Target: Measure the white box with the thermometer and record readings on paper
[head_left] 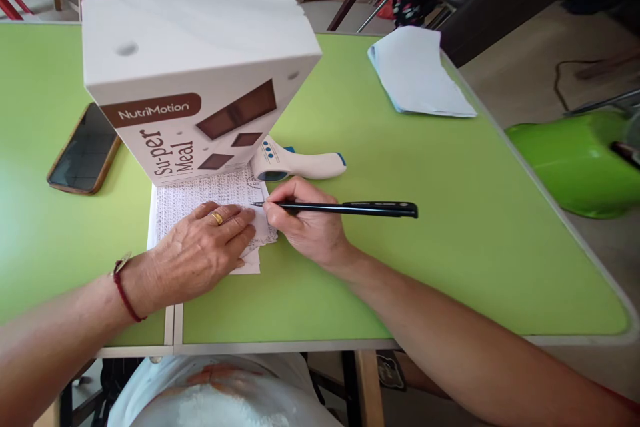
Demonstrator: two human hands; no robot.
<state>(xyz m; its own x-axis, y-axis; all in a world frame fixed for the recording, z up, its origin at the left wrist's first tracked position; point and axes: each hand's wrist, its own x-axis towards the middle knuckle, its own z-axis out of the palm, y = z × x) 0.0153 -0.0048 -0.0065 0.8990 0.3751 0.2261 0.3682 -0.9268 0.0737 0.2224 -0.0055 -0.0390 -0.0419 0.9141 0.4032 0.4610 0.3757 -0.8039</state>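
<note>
My right hand (311,220) pinches a black pen (360,209), its tip resting at the paper beside my left fingertips. Flat on the sheet lies my left hand (205,250), fingers stretched out and holding nothing. The paper (175,205) is densely covered in small handwriting, and part of it is hidden under my left hand. Just beyond it stands a white NutriMotion box (200,33) whose bottom edge meets the top of the sheet. A white infrared thermometer (305,163) with blue parts lies right of the box, close to my right hand.
A smartphone (85,150) lies left of the box on the green table (450,247). Several stacked white sheets (417,77) sit at the far right edge. Off the table's right side is a bright green plastic object (575,160).
</note>
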